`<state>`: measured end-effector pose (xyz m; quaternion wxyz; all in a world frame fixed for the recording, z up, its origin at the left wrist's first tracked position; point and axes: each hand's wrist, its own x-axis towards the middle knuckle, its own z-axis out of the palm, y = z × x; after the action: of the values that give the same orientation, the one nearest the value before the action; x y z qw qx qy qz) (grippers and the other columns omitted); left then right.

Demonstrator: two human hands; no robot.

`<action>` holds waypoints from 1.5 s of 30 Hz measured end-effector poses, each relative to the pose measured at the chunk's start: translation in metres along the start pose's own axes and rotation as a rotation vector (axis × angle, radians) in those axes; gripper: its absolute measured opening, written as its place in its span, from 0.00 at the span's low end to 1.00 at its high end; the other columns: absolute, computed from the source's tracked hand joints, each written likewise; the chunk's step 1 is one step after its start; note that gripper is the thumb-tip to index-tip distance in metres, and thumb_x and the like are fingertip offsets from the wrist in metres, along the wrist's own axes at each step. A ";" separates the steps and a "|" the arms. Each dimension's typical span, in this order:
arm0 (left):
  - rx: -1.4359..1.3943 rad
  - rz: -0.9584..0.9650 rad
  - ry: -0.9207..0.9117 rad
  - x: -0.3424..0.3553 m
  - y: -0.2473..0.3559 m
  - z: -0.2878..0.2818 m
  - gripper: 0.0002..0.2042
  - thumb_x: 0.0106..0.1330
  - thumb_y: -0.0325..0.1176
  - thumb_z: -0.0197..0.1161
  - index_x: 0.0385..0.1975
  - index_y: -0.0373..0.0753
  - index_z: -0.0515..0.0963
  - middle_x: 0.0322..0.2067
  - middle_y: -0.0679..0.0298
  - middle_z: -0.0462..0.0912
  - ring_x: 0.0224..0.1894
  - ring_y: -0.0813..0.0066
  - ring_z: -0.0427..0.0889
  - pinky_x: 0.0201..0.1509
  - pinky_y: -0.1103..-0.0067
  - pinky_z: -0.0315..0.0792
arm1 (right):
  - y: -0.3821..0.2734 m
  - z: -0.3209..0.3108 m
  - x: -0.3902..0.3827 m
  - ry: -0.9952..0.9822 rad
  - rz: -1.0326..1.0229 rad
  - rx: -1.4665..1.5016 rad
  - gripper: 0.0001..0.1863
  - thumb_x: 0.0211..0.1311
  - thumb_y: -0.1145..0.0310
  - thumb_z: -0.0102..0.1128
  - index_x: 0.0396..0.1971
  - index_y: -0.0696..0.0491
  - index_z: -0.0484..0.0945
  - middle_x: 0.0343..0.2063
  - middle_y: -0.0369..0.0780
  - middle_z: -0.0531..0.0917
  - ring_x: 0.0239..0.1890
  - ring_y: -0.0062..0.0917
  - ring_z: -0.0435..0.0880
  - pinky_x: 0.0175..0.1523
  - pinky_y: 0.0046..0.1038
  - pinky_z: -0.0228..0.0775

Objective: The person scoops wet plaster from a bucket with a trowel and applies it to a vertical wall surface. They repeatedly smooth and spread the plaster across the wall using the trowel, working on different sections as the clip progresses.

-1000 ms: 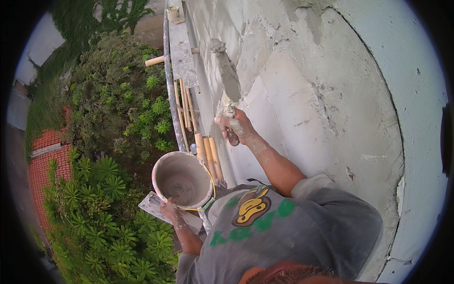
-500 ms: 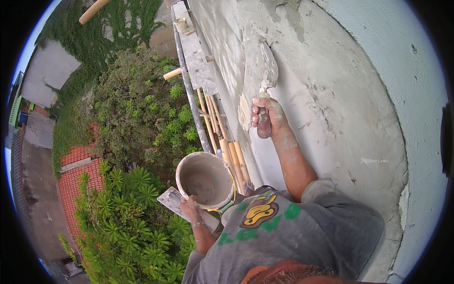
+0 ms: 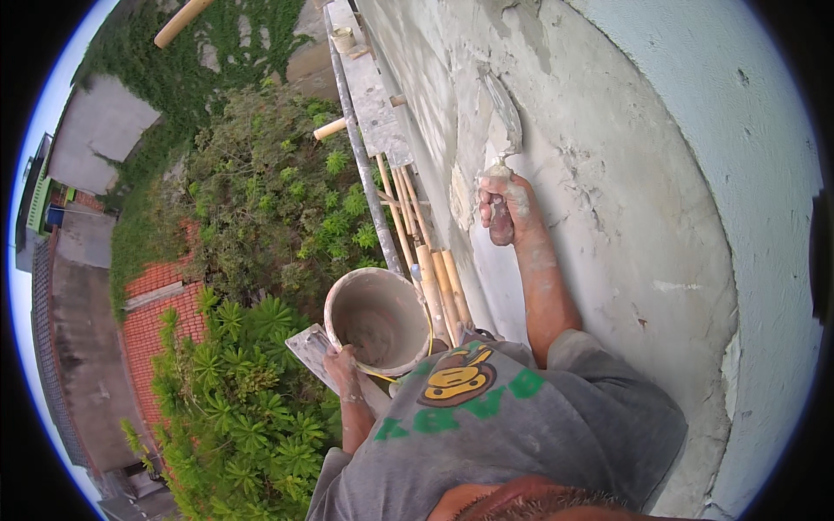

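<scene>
My right hand (image 3: 519,207) is closed round the dark reddish handle of a pointed trowel (image 3: 512,122). Its mortar-smeared blade points away from me and lies against or very near the wet grey plaster on the wall (image 3: 599,234). At lower left my left hand (image 3: 345,372) grips the near left rim of a plaster-coated bucket (image 3: 372,300). The bucket tilts so its inside shows, with grey residue on its walls and bottom. A flat, mortar-stained board (image 3: 307,349) sits beside the bucket under my left hand; whether my fingers hold it too is hidden.
Bamboo poles (image 3: 445,291) and a metal rail (image 3: 360,161) run along the wall. Farther off, a scaffold plank (image 3: 375,108) carries a small tub (image 3: 343,39). Trees (image 3: 252,347) and a red tiled roof (image 3: 161,334) lie below on the left.
My right hand and the trowel have shifted slightly right across the plaster, and the blade has turned more edge-on. My left hand still holds the bucket. The whole view has shifted a little.
</scene>
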<state>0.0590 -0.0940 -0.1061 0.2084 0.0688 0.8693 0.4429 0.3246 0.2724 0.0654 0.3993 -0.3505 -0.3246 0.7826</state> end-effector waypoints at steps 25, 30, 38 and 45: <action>-0.402 -0.083 0.186 0.005 -0.044 0.000 0.15 0.45 0.24 0.62 0.35 0.28 0.77 0.29 0.60 0.80 0.27 0.70 0.76 0.34 0.73 0.71 | 0.021 -0.012 0.108 0.058 -0.112 -0.328 0.10 0.49 0.67 0.64 0.24 0.55 0.72 0.17 0.37 0.76 0.12 0.22 0.75 0.16 0.29 0.71; -0.298 -0.099 0.151 0.000 -0.025 -0.001 0.13 0.45 0.24 0.63 0.32 0.29 0.76 0.29 0.60 0.80 0.28 0.71 0.76 0.36 0.75 0.71 | 0.013 -0.003 0.072 0.047 -0.168 -0.344 0.12 0.50 0.68 0.65 0.29 0.56 0.71 0.17 0.36 0.76 0.12 0.22 0.75 0.16 0.27 0.71; -0.282 -0.062 0.115 -0.005 -0.024 -0.009 0.14 0.46 0.24 0.62 0.35 0.30 0.76 0.27 0.62 0.79 0.27 0.72 0.76 0.34 0.76 0.71 | 0.007 -0.009 0.012 0.055 -0.181 -0.238 0.13 0.50 0.65 0.65 0.28 0.55 0.70 0.14 0.36 0.75 0.12 0.21 0.74 0.16 0.26 0.67; -0.348 -0.088 0.190 -0.011 -0.026 -0.006 0.12 0.46 0.26 0.62 0.32 0.29 0.76 0.26 0.64 0.78 0.24 0.75 0.73 0.30 0.78 0.68 | 0.027 -0.012 -0.003 0.055 -0.192 -0.314 0.12 0.54 0.67 0.63 0.31 0.55 0.69 0.15 0.36 0.75 0.12 0.20 0.74 0.18 0.23 0.67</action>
<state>0.0686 -0.1173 -0.1206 0.1534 -0.0482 0.7975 0.5814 0.3246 0.2604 0.0388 0.4211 -0.3975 -0.4637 0.6706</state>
